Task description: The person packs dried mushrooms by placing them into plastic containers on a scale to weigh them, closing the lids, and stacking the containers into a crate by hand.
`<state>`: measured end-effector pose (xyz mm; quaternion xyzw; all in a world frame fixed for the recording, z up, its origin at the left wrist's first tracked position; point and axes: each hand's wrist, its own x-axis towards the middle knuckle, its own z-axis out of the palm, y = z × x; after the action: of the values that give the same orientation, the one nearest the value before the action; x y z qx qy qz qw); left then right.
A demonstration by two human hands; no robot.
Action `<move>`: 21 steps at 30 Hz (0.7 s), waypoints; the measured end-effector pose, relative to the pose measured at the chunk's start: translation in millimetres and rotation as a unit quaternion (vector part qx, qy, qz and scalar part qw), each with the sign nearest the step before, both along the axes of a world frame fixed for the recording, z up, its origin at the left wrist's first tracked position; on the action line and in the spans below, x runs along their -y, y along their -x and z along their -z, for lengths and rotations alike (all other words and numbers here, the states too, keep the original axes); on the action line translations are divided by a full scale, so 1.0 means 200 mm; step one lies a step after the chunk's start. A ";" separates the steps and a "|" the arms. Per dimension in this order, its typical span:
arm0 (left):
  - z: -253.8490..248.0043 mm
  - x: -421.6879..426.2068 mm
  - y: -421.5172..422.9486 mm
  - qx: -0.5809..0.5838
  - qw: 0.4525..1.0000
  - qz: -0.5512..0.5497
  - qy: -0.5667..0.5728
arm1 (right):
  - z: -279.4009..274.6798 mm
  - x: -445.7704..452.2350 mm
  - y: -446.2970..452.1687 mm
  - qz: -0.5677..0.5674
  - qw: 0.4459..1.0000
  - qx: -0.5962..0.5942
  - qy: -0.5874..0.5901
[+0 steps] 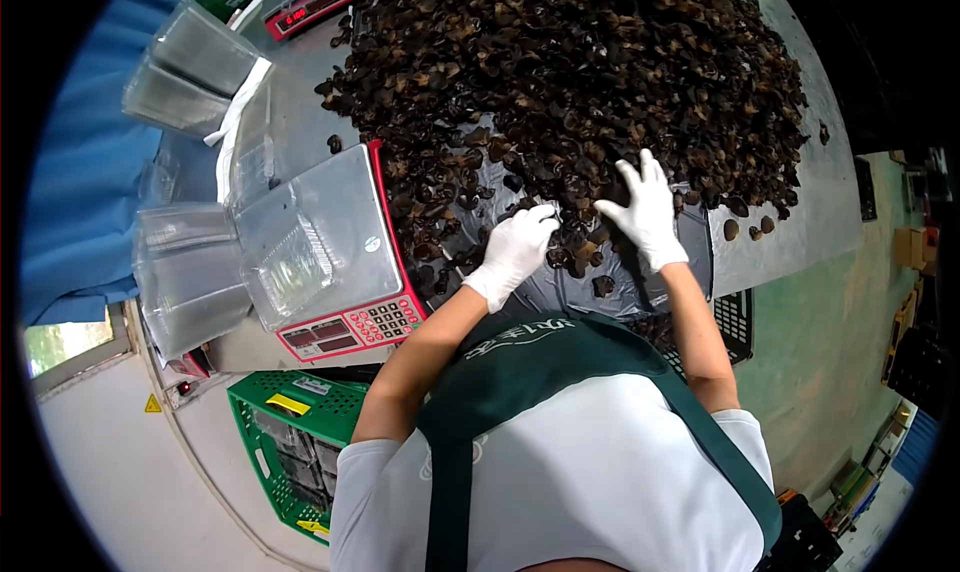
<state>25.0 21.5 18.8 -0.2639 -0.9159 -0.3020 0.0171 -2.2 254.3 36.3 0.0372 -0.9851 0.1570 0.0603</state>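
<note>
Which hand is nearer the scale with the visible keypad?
Left. The left hand is right of the scale, apart from it, near the dark pile's front edge; the right hand is farther right, beyond the left.

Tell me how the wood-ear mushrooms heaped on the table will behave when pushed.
The wood-ear mushrooms will probably slide apart rather than move as one, since many pieces lie loose. Each piece looks small and thin, so likely light. Rolling freely seems unlikely, given their curled, uneven shapes.

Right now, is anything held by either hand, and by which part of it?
The right hand, spread open, holds nothing visible. The left hand is by the dark pieces; whether it pinches one cannot be told.
</note>
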 end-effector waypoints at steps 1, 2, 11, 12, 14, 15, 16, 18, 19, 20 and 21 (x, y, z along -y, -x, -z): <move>-0.02 0.04 -0.01 -0.029 1.000 -0.008 -0.002 | -0.01 0.08 -0.03 -0.013 1.000 0.007 -0.023; -0.02 0.09 -0.03 -0.025 1.000 -0.017 -0.006 | -0.02 0.15 -0.08 -0.027 0.999 0.014 -0.045; -0.14 0.05 0.04 -0.051 0.998 -0.038 0.024 | -0.06 0.22 -0.44 -0.202 0.977 0.057 0.036; -0.17 0.01 0.06 -0.048 0.998 -0.019 0.043 | -0.06 0.19 -0.47 -0.199 0.978 0.057 0.029; -0.09 -0.03 0.09 -0.016 0.996 0.008 0.083 | -0.08 0.12 -0.48 -0.177 0.982 0.050 0.046; -0.07 -0.03 0.08 -0.017 0.994 0.012 0.103 | -0.10 0.09 -0.48 -0.170 0.984 0.028 0.043; -0.06 -0.02 0.08 -0.018 0.992 0.016 0.124 | -0.11 0.05 -0.47 -0.164 0.985 0.024 0.047; -0.06 0.03 0.05 -0.021 0.995 0.004 0.095 | -0.12 0.01 -0.46 -0.146 0.987 0.009 0.071; -0.06 0.06 0.03 -0.015 0.996 -0.001 0.089 | -0.12 0.00 -0.44 -0.141 0.986 -0.010 0.090; -0.07 0.10 0.01 -0.008 0.996 -0.007 0.084 | -0.11 -0.01 -0.43 -0.109 0.988 -0.012 0.112; -0.06 0.14 -0.03 -0.002 0.998 -0.005 0.055 | -0.11 0.00 -0.40 -0.084 0.988 -0.012 0.126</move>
<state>30.2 -6.2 30.2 -0.2605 -0.9323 -0.2508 0.0058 78.7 255.3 59.3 0.1139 -0.9500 0.2837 0.0630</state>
